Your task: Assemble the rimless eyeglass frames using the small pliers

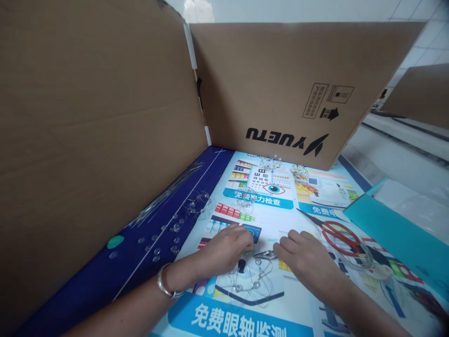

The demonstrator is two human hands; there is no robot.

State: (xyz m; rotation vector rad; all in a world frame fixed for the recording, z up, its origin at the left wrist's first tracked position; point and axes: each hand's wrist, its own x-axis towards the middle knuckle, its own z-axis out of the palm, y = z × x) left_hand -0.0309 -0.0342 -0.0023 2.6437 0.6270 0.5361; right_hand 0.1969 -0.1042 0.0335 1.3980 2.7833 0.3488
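Near the sheet's (268,224) front edge, just behind white Chinese lettering (240,322) reading 免费眼轴监测, is a wire piece (257,284): thin silvery loops strung with clear round beads. The left hand (228,245), fingers curled together, pinches its far end. The right hand (305,256) is closed around pliers (265,254), their narrow metal nose pointing at the left fingers. Toward the right edge lie red-handled scissors (340,238); along the navy left edge, loose beads (156,251) and straight wires (154,208). Farther back, another beaded tangle (246,196) overlaps the caption 免费视力检查. Cardboard (266,84) stands along the far edge, printed upside down: YUETU.
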